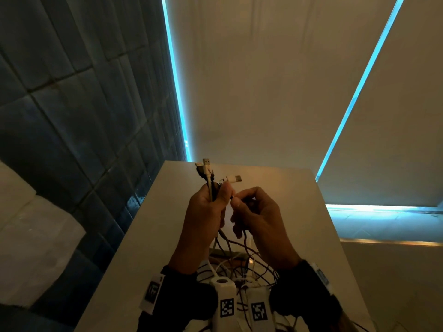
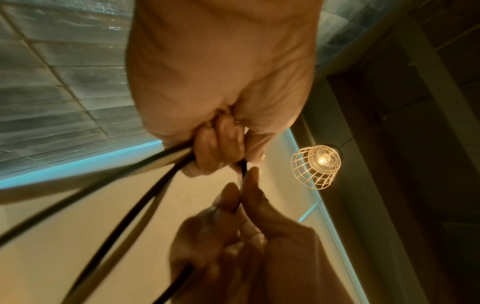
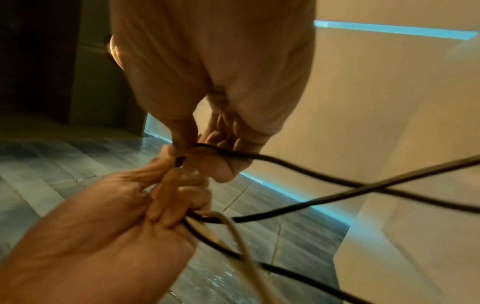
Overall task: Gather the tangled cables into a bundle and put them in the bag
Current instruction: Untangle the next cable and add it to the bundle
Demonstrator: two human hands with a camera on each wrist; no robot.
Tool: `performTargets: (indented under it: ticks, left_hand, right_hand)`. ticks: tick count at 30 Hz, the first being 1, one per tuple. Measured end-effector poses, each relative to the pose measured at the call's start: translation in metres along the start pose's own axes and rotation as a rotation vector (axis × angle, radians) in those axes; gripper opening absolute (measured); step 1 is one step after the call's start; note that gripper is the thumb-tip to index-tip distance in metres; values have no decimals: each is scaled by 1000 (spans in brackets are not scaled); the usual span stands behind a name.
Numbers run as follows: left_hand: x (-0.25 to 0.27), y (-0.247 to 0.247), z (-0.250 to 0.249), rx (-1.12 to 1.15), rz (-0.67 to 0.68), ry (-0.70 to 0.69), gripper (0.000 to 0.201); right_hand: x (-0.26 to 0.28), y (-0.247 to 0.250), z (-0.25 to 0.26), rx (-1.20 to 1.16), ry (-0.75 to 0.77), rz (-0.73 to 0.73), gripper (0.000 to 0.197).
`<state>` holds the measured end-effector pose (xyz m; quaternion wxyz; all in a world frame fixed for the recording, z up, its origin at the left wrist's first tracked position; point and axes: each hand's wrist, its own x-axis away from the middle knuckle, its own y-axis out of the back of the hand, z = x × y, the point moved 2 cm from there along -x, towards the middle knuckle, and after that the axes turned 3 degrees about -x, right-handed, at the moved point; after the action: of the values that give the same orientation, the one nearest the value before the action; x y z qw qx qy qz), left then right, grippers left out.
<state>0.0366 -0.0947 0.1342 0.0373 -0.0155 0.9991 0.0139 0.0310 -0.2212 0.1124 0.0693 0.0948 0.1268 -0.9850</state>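
Note:
Above a white table [image 1: 282,212] my left hand [image 1: 206,209] grips a bunch of cable ends [image 1: 208,173], white and black, whose USB plugs stick up out of the fist. A white plug [image 1: 233,179] juts to the right over the thumb. My right hand [image 1: 254,212] pinches a black cable [image 3: 272,160] right beside the left thumb. The rest of the tangled cables [image 1: 239,262] hangs from both hands down to the table by my wrists. In the left wrist view the black cables [image 2: 145,197] run out of the fist [image 2: 218,152]. No bag is in view.
A dark tiled wall [image 1: 84,104] stands left of the table. Pale blinds [image 1: 275,80] with blue light strips fill the back. A wire-caged lamp [image 2: 315,165] hangs overhead. White wrist cameras with markers [image 1: 226,305] sit low in the head view.

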Motion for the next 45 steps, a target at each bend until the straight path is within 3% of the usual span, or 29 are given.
performTargets:
  ticks: [4, 10, 18, 23, 30, 37, 45]
  left_hand:
    - [-2, 3, -4, 109, -25, -4, 31]
    - [0, -2, -5, 74, 32, 8, 28]
    - [-1, 0, -2, 105, 50, 50, 40]
    - [-3, -4, 4, 144, 25, 65, 42]
    - [-12, 1, 7, 214, -63, 59, 47]
    - [-12, 6, 3, 439, -61, 75, 44]
    - [-10, 9, 4, 431, -31, 38, 33]
  right_hand:
    - [8, 0, -6, 87, -28, 42, 29]
    - [3, -8, 1, 101, 31, 21, 25]
    - [0, -6, 2, 211, 126, 53, 22]
    - [-4, -1, -1, 296, 96, 76, 17]
    - [-5, 8, -30, 471, 58, 86, 25]
    - [-3, 21, -60, 595, 32, 101, 32]
    - [2, 31, -90, 658, 13, 77, 37]
